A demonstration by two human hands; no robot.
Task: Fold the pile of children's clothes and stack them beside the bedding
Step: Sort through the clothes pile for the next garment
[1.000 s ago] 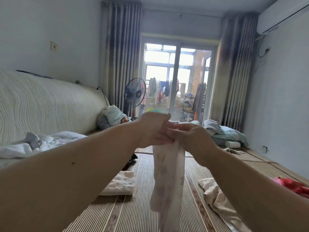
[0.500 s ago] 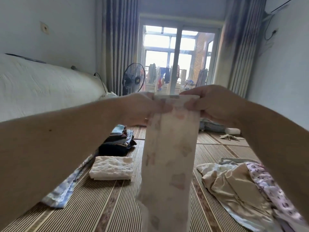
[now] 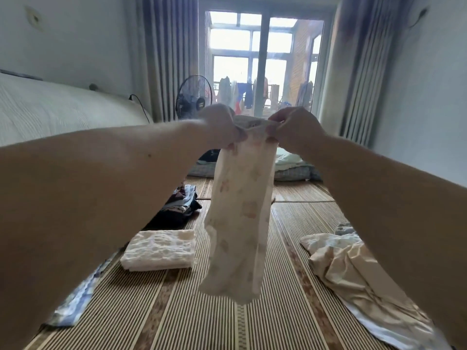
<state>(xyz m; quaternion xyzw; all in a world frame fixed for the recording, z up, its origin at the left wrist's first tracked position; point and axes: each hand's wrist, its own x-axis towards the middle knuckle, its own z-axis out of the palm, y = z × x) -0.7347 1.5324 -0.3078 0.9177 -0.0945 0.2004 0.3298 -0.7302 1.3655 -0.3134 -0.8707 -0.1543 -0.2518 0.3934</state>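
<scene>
A pair of cream children's trousers (image 3: 237, 221) with a faint printed pattern hangs straight down in front of me, folded lengthwise. My left hand (image 3: 220, 127) pinches the left end of the waistband and my right hand (image 3: 294, 128) pinches the right end, both raised at chest height. On the striped mat below lies a folded cream textured cloth (image 3: 159, 250). Behind it stands a stack of folded dark clothes (image 3: 180, 205). An unfolded heap of cream and beige clothes (image 3: 353, 271) lies at the right.
A striped woven mat (image 3: 222, 324) covers the floor. A white mattress (image 3: 50, 112) leans along the left wall. A blue-patterned cloth (image 3: 75, 299) lies at the left. Bedding (image 3: 290, 165) sits at the far end near a standing fan (image 3: 193, 97) and glass doors.
My view has tilted further down toward the mat. Both hands moved from touching to apart, spreading the waistband, and the trousers now hang flat and straightened.
</scene>
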